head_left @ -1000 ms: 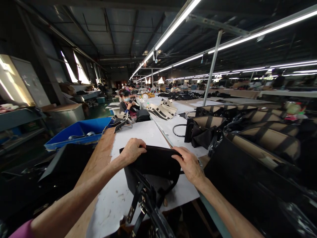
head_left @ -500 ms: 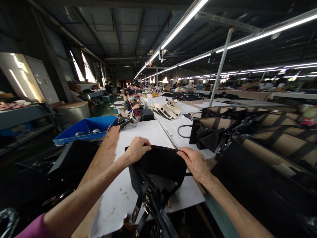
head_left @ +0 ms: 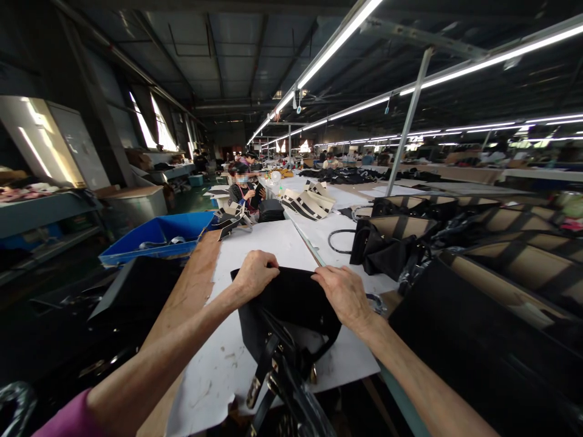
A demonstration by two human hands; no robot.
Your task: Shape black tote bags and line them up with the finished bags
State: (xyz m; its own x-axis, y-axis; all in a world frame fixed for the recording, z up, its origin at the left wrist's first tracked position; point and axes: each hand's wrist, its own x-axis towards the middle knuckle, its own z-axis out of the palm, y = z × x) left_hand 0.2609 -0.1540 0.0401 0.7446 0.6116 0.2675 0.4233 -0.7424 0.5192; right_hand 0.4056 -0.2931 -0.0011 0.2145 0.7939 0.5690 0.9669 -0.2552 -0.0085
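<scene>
In front of me a black handbag (head_left: 291, 297) stands on the white paper (head_left: 214, 364) that covers the bench. My left hand (head_left: 257, 273) pinches the bag's far top edge near its left corner. Farther right on that same edge, my right hand (head_left: 344, 294) has thumb and fingers closed on the rim. Black straps (head_left: 277, 376) with gold-coloured metal fittings hang down over the near side, partly in shiny clear wrapping. Shadow hides most of the bag's inside.
Several black bags with beige insides (head_left: 496, 285) crowd the right side. To the left are a blue bin (head_left: 155, 237) and a dark bag (head_left: 136, 291). Beige-and-black pieces (head_left: 305, 203) lie farther along the bench, near a seated person (head_left: 243, 191). A metal post (head_left: 410, 121) rises behind.
My right hand has slid left along the bag's top edge, closer to my left hand. My left hand stays nearly in place. The seated person now holds a dark item higher.
</scene>
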